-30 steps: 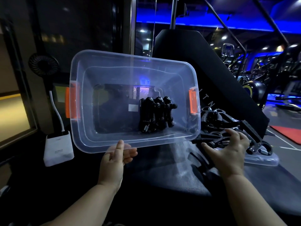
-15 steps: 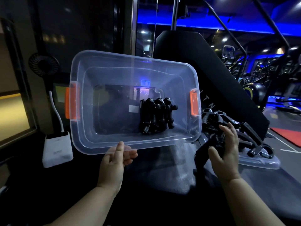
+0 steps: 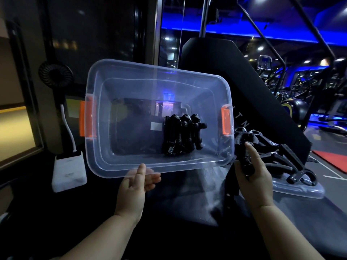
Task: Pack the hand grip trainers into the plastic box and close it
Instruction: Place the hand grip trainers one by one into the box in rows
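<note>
Head view: right hand (image 3: 253,175), clamped on one hand grip trainer (image 3: 241,149), has lifted it off the pile (image 3: 281,154) (others already boxed); left hand (image 3: 134,184) grips the plastic box (image 3: 150,69).

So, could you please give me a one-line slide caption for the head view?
Left hand holds the plastic box with packed grip trainers while right hand grips another trainer.

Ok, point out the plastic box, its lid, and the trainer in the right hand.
plastic box (image 3: 178,165): head view, near rim.
lid (image 3: 304,191): head view, front edge.
hand grip trainer (image 3: 244,158): head view, black handle.
</note>
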Demonstrator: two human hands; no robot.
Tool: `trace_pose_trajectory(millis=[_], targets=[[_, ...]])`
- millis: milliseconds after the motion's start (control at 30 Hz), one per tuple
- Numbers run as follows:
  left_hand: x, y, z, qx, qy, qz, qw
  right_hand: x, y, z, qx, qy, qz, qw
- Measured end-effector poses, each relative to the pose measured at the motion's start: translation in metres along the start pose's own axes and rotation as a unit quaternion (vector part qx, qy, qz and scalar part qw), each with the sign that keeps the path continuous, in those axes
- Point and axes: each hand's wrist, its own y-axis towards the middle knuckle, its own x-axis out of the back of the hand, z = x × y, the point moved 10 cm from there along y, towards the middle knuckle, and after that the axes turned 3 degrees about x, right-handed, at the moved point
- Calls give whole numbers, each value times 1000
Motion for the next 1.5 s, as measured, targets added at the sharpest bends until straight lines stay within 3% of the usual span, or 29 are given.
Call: trace_pose_trajectory(millis=[133, 367, 467, 633, 867, 1100, 1367, 1500], targets=[[0, 0, 0, -1, 0, 3, 1000, 7, 2, -3, -41, 27, -17, 999], [1, 2, 2, 4, -8, 7, 1000, 29, 29, 44, 28, 121, -103, 987], [0, 2, 2, 5, -19, 10, 1000, 10, 42, 64, 8, 157, -67, 985], [-3, 0, 1, 5, -36, 36, 999, -44, 59, 96, 13, 70, 8, 997], [-7, 0, -2, 7, -44, 58, 997, -125, 73, 100, -43, 158, 104, 981], [-5, 0, 3, 19, -56, 56, 997, -189, 70, 112, -12, 56, 205, 977], [-3, 1, 5, 15, -55, 64, 996, -235, 74, 112, 26, -57, 315, 947], [-7, 1, 2, 9, -57, 79, 995, -244, 88, 108, 63, -214, 329, 917]])
